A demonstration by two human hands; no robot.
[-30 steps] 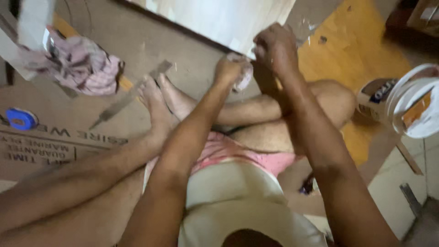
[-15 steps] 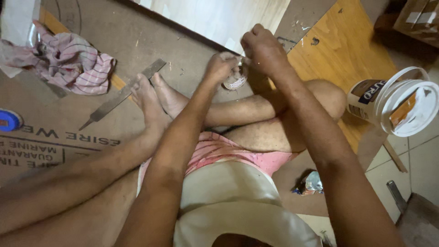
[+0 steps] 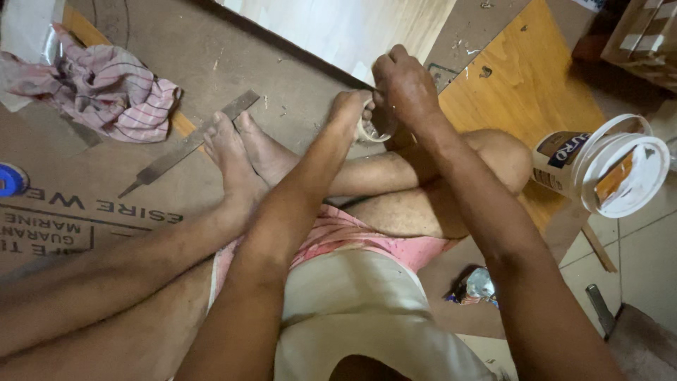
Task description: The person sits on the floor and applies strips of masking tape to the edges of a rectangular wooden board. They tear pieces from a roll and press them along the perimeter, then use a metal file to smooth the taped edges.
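- Just above the middle of the frame, a roll of pale tape [image 3: 371, 125] sits between both hands, over the person's crossed legs.
- The left hand [image 3: 350, 111] has its grip closed round the roll; the right hand [image 3: 402, 88] pinches at the roll's upper edge, fingers together.
- The roll looks small, whitish and ring-shaped, half hidden by the fingers.
- Risk, as I judge it: the thin tape end could slip from the pinch and stick back down.
- A metal file [image 3: 187, 144] lies left of the feet, a checked cloth [image 3: 106, 88] at upper left, a white bucket [image 3: 606, 169] at right.
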